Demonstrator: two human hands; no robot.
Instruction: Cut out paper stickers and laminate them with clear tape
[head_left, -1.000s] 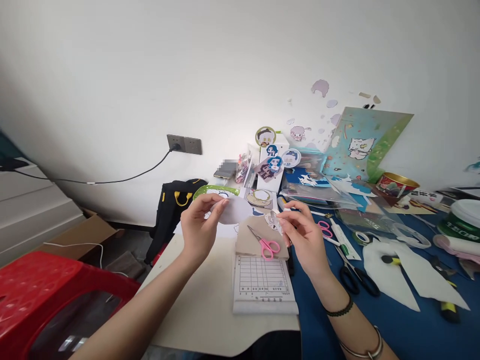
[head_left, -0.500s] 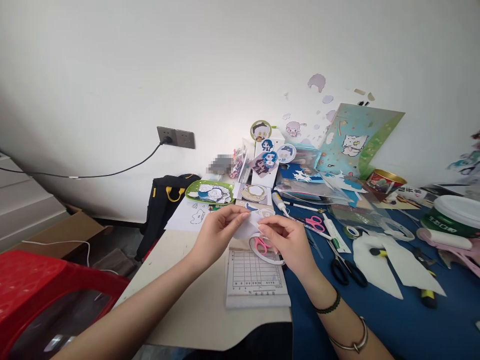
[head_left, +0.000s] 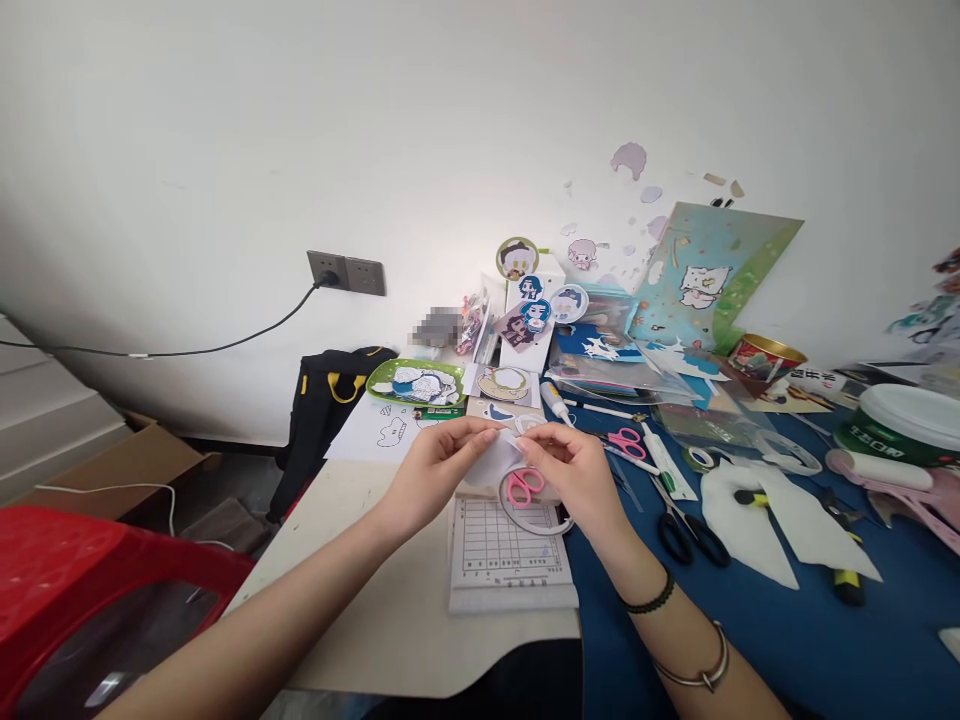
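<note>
Between my two hands is a small piece of white paper [head_left: 495,460], pinched from both sides. My left hand [head_left: 442,465] grips its left edge with thumb and forefinger. On the other side my right hand [head_left: 566,465] pinches the upper right edge. Below the paper lie pink-handled scissors [head_left: 525,487] and a ring of tape [head_left: 536,528], partly covered by my right hand. Both rest over a printed form pad [head_left: 510,560]. Just beyond my fingertips are card pieces with printed drawings [head_left: 504,382].
Black-handled scissors [head_left: 690,535], white cut sheets [head_left: 787,520], a glue tube [head_left: 667,460] and a second pink pair of scissors [head_left: 624,443] lie on the blue mat [head_left: 637,630]. A green tray [head_left: 379,380] holds cutouts. A red stool [head_left: 60,560] stands left; a green-and-white tub [head_left: 900,430] is at right.
Both hands keep their pinch on the paper. The right hand has shifted slightly, and more of the pink scissors beneath shows. The whole view has moved a little.
</note>
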